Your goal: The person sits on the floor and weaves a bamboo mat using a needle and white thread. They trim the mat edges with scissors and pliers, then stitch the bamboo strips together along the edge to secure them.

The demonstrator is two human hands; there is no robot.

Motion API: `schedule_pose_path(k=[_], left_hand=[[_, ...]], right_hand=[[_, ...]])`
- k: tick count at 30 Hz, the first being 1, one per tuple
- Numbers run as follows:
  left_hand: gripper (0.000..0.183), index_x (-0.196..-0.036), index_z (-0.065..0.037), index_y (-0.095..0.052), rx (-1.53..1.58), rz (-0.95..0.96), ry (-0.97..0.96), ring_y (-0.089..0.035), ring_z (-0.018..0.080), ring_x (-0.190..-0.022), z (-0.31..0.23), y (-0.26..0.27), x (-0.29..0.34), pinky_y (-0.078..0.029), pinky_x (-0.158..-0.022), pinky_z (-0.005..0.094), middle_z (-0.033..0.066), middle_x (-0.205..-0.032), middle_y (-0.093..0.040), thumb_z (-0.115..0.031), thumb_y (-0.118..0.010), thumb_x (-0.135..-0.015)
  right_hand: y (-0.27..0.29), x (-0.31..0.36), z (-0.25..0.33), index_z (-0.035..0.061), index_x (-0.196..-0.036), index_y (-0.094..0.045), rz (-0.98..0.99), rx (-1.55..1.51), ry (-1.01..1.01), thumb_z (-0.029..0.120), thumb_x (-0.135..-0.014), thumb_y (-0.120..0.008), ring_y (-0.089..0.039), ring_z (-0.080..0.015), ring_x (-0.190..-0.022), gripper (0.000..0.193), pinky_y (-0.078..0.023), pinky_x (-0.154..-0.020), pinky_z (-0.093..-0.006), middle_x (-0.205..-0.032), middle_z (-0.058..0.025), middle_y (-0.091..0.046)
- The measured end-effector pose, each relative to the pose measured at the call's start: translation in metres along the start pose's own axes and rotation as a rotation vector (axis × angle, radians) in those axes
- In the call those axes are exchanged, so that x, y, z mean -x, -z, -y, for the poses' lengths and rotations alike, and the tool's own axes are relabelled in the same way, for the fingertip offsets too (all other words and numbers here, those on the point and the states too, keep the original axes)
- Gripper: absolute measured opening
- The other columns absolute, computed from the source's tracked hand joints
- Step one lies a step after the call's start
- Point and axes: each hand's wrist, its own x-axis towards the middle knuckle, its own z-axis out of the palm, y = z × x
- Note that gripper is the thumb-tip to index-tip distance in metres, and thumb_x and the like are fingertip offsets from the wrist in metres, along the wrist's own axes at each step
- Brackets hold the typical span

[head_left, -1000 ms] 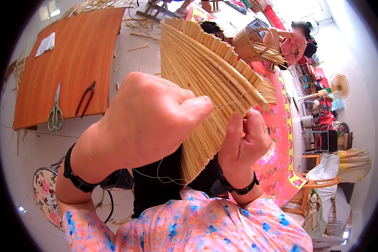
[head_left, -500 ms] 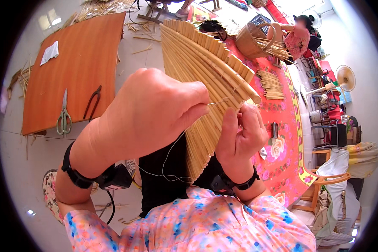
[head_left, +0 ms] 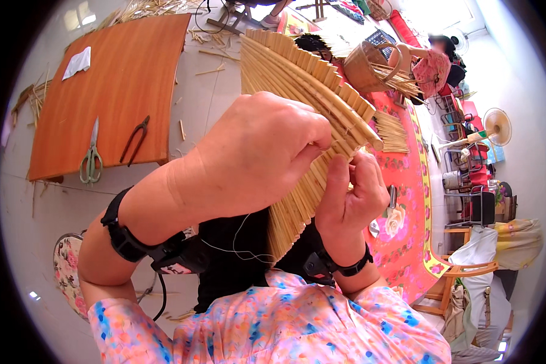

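A fan-shaped panel of pale yellow reed-like sticks [head_left: 288, 79], bound side by side, slants across my lap with a thicker rolled stick along it. My left hand [head_left: 255, 151] is closed in a pinch right against the panel near its right edge. The needle seen in those fingers earlier is hidden behind them now. White thread [head_left: 235, 250] hangs in a loose loop below, over my dark trousers. My right hand [head_left: 355, 197] grips the panel's right edge, thumb on the near face and fingers curled at the rim.
On the orange-brown board [head_left: 121, 73] at left lie scissors [head_left: 91, 158], pliers [head_left: 137, 141] and a white cloth [head_left: 77, 64]. A red floral-covered table [head_left: 406, 182] at right bears a stick bundle [head_left: 392, 131] and a basket [head_left: 365, 64]. Another person [head_left: 432, 70] sits beyond.
My left hand has moved right and in close to the panel, so the needle no longer shows. The right hand keeps its grip on the edge. The whole view has shifted slightly.
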Motion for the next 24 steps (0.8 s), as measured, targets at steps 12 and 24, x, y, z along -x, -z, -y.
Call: schedule_pose_path(k=[12,24], left_hand=[[0.009,-0.087,-0.002,-0.066,-0.148,-0.072,-0.027,-0.059,0.0306,-0.064,-0.005,0.005,0.015,-0.045,-0.052,0.0393,0.0104,-0.073,-0.057,-0.002,-0.064,-0.077],[0.011,-0.086,-0.005,-0.067,-0.155,-0.116,-0.09,-0.057,0.0294,-0.062,0.002,0.0,0.012,-0.042,-0.049,0.0397,0.0087,-0.069,-0.053,-0.004,-0.067,-0.075]], right_hand=[[0.001,0.003,0.002,-0.0113,-0.093,-0.056,0.028,0.062,-0.002,0.005,-0.086,-0.061,-0.053,-0.0244,-0.055,0.018,-0.043,-0.048,-0.032,-0.069,-0.0145,-0.054],[0.0,0.001,0.005,-0.0103,-0.093,-0.055,0.028,0.04,0.032,0.003,-0.088,-0.059,-0.054,-0.0222,-0.054,0.015,-0.041,-0.047,-0.0312,-0.068,-0.0131,-0.054]])
